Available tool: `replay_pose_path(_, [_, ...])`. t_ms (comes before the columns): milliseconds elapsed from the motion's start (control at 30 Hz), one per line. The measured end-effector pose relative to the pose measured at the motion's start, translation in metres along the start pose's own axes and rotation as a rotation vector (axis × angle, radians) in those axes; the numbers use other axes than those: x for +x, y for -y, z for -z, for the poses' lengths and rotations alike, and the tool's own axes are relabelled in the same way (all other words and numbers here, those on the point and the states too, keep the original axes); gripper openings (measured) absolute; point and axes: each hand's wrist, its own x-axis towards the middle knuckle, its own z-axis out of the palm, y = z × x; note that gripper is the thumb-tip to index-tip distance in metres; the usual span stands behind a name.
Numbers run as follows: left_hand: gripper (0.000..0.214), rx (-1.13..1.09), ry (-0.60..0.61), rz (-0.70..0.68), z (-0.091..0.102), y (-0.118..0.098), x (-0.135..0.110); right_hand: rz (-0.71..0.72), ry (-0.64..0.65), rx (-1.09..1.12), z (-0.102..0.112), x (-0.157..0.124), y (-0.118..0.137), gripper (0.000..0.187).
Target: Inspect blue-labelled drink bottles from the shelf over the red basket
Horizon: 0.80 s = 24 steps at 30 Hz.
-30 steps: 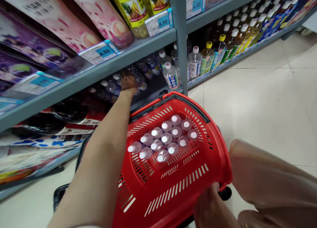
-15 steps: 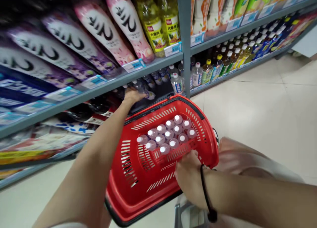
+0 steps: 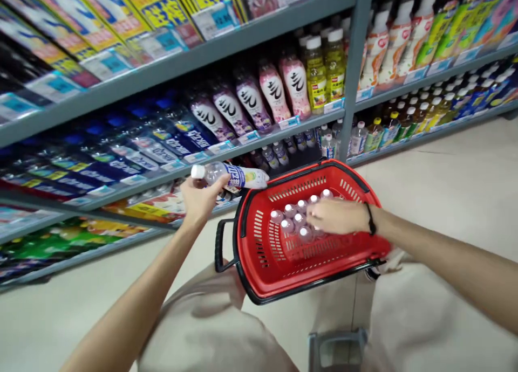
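Note:
My left hand [image 3: 202,197] is closed around a clear drink bottle [image 3: 232,176] with a white cap and a blue and white label. The bottle lies nearly level, its base toward the left rim of a red shopping basket [image 3: 254,275]. Inside the basket, several white-capped bottles [image 3: 288,225] stand upright in rows. My right hand [image 3: 335,215], with a dark band at the wrist, is over these bottles. Its fingers are curled together and cover some caps; whether they grip one is hidden.
Behind the basket, a low shelf holds several similar small bottles [image 3: 275,155]. Shelves above carry pink and purple drink bottles [image 3: 259,100] and blue-labelled bottles [image 3: 154,140]. A black basket handle [image 3: 220,245] sticks out at left. A grey frame [image 3: 338,339] stands on the floor below.
My left hand has come out of the low shelf with a bottle, up beside the basket's left rim. My right hand has moved from the basket's near side to over the bottles. The view has shifted.

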Motion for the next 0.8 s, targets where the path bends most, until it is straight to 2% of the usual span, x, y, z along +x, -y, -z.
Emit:
replay_pose_path(33, [0.057, -0.162, -0.044, 0.043, 0.002, -0.012, -0.006, -0.039, -0.082, 0.097, 0.008, 0.005, -0.003, 0.033])
replay_pose_path(67, [0.051, -0.313, -0.036, 0.077, 0.002, -0.024, -0.012, -0.102, -0.145, 0.257, 0.013, 0.011, -0.004, 0.037])
replay_pose_path(133, [0.045, -0.533, 0.054, 0.151, -0.005, -0.045, -0.023, -0.253, -0.14, 0.721, 0.013, 0.023, -0.001, 0.055])
replay_pose_path(200, [0.046, -0.653, 0.192, 0.201, -0.017, -0.059, -0.035, -0.315, 0.029, 1.147, -0.001, 0.035, 0.006, 0.073])
replay_pose_path(267, [0.051, -0.702, 0.319, 0.203, -0.031, -0.066, -0.048, -0.265, 0.22, 1.388, -0.024, 0.044, 0.015, 0.082])
replay_pose_path(300, [0.054, -0.71, 0.374, 0.185, -0.036, -0.067, -0.054, -0.254, 0.25, 1.47, -0.036, 0.048, 0.02, 0.085])
replay_pose_path(433, [0.061, -0.709, 0.569, 0.088, -0.046, -0.062, -0.079, -0.356, 0.119, 1.521, -0.072, 0.053, 0.032, 0.08])
replay_pose_path(567, [0.066, -0.681, 0.707, -0.034, -0.035, -0.054, -0.09, -0.422, 0.138, 1.456, -0.077, 0.051, 0.032, 0.075])
replay_pose_path(667, [0.062, -0.581, 0.705, -0.145, -0.022, -0.051, -0.085, -0.385, 0.142, 1.431, -0.072, 0.05, 0.032, 0.07])
replay_pose_path(800, [0.064, -0.492, 0.618, -0.326, -0.009, -0.053, -0.076, -0.343, 0.103, 1.405, -0.064, 0.051, 0.035, 0.062])
